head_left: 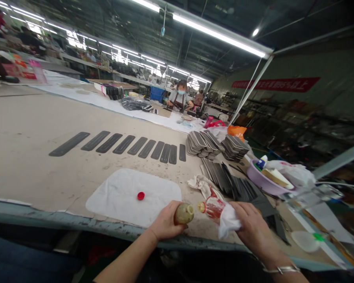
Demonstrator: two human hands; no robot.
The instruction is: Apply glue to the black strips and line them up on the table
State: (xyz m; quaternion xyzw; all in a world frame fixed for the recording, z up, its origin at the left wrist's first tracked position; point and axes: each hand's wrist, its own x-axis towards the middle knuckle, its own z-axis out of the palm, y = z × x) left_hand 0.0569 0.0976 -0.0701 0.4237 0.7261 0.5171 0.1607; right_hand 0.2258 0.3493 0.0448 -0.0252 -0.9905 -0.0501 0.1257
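My left hand [167, 222] is closed around a small, cloudy yellow-green bottle [184, 213], its uncapped neck tilted to the right. Facing it, a clear bottle with red on it [214, 207] lies tilted in my right hand [252, 226], its yellowish mouth a short gap from the other neck. A crumpled white cloth [229, 221] sits between my right fingers and that bottle. On a white sheet [114, 194] with rounded corners, left of my hands, rests a red cap [140, 195]. Behind the red bottle is a stained, off-white rag [200, 184].
Dark oblong pieces [121, 144] lie in a row across the table [32, 129]. Stacks of similar pieces [204, 144] and fanned black pieces [224, 179] stand to the right, beside a purple basin [255, 177]. A person [179, 98] works across the table.
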